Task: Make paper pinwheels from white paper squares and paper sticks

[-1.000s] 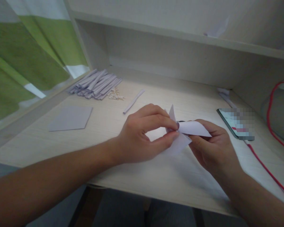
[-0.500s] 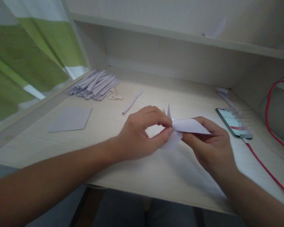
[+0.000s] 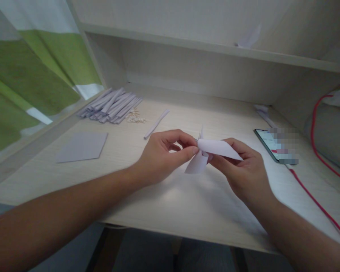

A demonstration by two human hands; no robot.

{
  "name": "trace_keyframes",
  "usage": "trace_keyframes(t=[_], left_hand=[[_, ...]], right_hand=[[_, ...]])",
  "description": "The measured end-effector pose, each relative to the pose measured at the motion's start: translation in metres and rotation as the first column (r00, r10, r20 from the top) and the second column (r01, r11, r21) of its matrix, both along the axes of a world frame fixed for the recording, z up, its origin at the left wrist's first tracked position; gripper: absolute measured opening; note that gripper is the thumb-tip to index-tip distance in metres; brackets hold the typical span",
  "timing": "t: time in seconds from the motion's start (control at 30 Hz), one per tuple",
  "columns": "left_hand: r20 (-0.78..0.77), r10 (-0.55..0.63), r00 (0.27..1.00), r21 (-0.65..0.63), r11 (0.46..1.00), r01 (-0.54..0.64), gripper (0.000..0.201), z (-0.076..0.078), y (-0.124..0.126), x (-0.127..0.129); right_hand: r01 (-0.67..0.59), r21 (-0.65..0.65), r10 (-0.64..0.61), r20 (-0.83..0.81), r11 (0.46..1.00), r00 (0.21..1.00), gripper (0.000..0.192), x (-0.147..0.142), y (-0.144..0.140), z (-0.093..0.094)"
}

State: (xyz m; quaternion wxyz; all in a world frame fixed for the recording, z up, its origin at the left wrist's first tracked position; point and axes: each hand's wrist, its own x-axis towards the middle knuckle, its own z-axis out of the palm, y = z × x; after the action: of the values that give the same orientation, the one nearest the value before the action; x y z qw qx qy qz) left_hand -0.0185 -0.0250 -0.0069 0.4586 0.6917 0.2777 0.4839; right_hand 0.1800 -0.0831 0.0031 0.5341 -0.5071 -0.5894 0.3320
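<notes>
Left hand (image 3: 162, 158) pinching folded paper (image 3: 218, 147) near its centre; right hand (image 3: 245, 172) gripping opposite side.

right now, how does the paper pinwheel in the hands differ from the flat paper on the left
Pose: the paper pinwheel is held up between the left hand and right hand, while the flat paper lies on the desk.
Shape: the paper pinwheel has curled, pointed blades; the flat paper is a four-sided piece.
Both are pale, with no print visible.
</notes>
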Motion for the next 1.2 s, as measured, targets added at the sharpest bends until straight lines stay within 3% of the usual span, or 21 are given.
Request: trace_keyframes(t=[0.17, 0.33, 0.77, 1.2], left_hand=[[0.003, -0.001, 1.000, -0.035, 0.999, 0.001, 0.002, -0.0006, 0.0018, 0.0011], [-0.023, 0.025, 0.999, 0.038, 0.999, -0.024, 0.001, -0.0022, 0.0025, 0.0022], [-0.110, 0.069, 0.991, 0.252, 0.967, -0.040, 0.010, -0.0006, -0.0018, 0.0003], [-0.121, 0.064, 0.991, 0.286, 0.958, -0.026, 0.012, -0.0024, -0.0041, 0.0032]], right_hand=[[-0.018, -0.049, 0.017, -0.029, 0.999, 0.999, 0.013, 0.0010, 0.0005, -0.0024], [-0.012, -0.068, 0.009, -0.048, 0.998, 0.999, 0.009, -0.0001, -0.0003, -0.0002], [0.010, -0.033, -0.005, 0.128, 0.999, 0.992, 0.010, 0.0052, 0.0009, -0.0050], [-0.057, -0.071, 0.059, 0.030, 0.996, 0.998, 0.019, 0.0035, 0.0035, -0.0037]])
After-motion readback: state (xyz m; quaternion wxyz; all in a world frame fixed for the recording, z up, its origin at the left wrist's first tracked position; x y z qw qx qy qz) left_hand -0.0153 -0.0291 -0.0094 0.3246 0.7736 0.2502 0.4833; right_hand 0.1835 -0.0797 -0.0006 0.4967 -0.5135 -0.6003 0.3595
